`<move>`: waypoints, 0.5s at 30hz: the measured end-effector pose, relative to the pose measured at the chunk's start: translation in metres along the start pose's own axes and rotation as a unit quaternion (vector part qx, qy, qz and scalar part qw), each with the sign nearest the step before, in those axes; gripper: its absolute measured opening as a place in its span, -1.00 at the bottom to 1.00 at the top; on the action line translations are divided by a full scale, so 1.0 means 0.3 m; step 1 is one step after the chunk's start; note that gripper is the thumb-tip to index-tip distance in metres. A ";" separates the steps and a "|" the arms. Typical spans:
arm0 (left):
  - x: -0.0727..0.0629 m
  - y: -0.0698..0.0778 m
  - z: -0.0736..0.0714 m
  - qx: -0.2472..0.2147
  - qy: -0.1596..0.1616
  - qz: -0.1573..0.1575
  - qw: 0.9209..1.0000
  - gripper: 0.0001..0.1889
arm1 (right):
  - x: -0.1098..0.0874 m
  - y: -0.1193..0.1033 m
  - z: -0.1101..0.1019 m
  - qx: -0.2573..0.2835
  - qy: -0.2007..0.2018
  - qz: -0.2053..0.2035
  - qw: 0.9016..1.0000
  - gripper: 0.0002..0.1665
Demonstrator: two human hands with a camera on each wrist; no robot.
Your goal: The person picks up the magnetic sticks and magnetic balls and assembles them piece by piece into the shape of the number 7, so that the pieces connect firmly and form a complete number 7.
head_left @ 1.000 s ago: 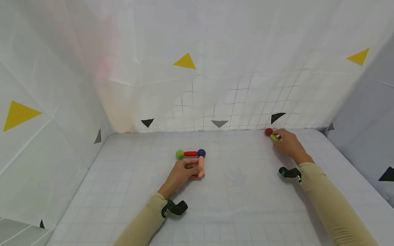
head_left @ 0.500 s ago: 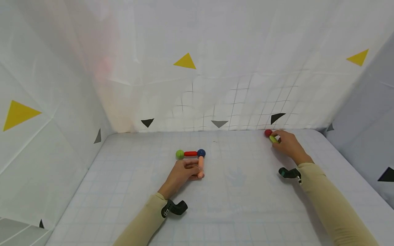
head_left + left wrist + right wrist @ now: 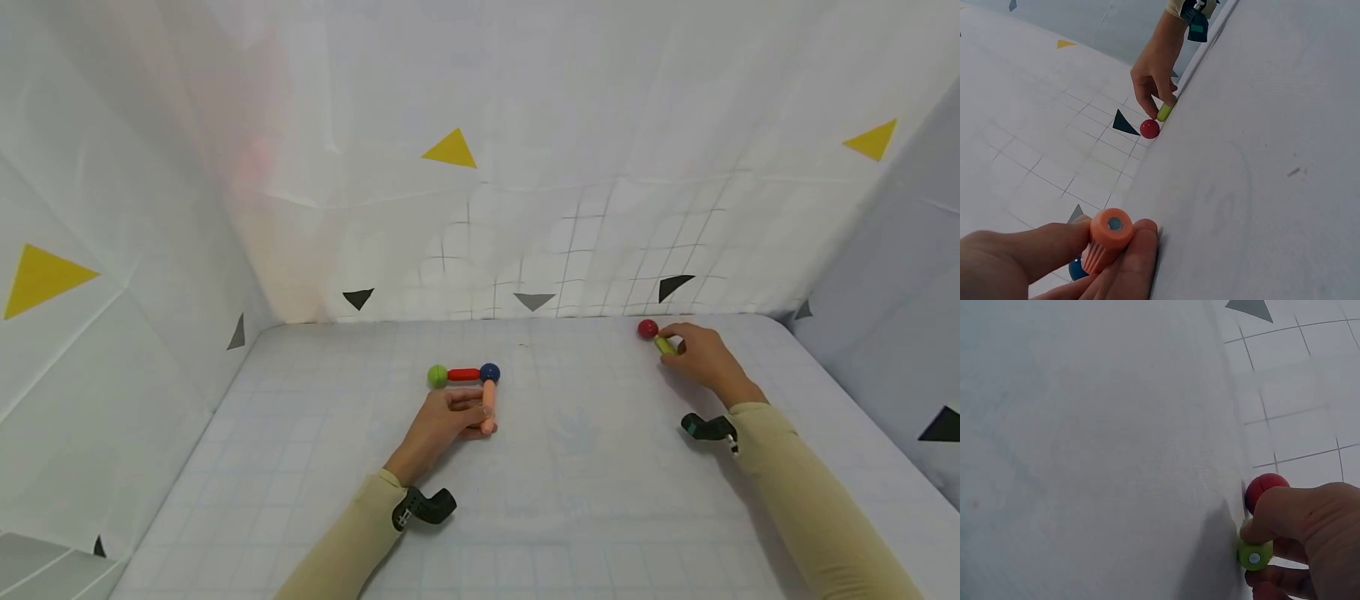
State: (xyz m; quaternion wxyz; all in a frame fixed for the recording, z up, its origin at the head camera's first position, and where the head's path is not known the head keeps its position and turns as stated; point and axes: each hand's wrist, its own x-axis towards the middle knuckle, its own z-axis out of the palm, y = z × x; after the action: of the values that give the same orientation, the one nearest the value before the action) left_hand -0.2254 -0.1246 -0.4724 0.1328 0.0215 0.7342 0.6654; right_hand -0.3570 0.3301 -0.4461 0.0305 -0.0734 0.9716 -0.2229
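Near the table's middle my left hand [image 3: 442,418] pinches an orange magnetic rod [image 3: 489,404] between thumb and fingers. The rod's far end meets a blue ball [image 3: 490,372], which joins a red rod [image 3: 463,375] and then a green ball [image 3: 437,376] to the left. In the left wrist view the orange rod [image 3: 1111,230] points a silvery end at the camera. Toward the back right, my right hand [image 3: 702,357] pinches a yellow-green rod [image 3: 664,345]. A red ball [image 3: 648,329] touches or nearly touches that rod's far end. The right wrist view shows the green rod's [image 3: 1254,555] metal tip.
A white table [image 3: 570,500] with faint grid lines lies under both hands. Behind it rises a white cloth wall [image 3: 600,208] with yellow and dark triangles, close to the red ball. Side walls stand left and right. Each wrist carries a black camera mount [image 3: 424,507].
My right hand has drawn slightly toward me with the green rod, and the red ball has shifted a little left and nearer along with it. My left hand stays still.
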 end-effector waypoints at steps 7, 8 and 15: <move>-0.003 0.006 0.000 0.002 0.005 -0.003 1.000 -0.50 | -0.009 0.000 -0.021 0.004 -0.024 -0.030 0.999 -0.34; -0.003 0.007 0.000 -0.004 0.004 -0.006 1.000 -0.50 | -0.009 0.000 -0.023 0.009 -0.030 -0.028 0.999 -0.33; -0.002 0.005 0.003 -0.027 -0.001 -0.008 1.000 -0.51 | -0.013 0.004 -0.031 0.025 -0.042 -0.021 0.999 -0.27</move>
State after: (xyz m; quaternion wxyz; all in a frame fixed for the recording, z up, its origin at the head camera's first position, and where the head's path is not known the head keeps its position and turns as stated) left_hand -0.2250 -0.1236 -0.4709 0.1397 0.0129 0.7162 0.6836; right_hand -0.3543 0.3356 -0.4382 0.0689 -0.1020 0.9618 -0.2443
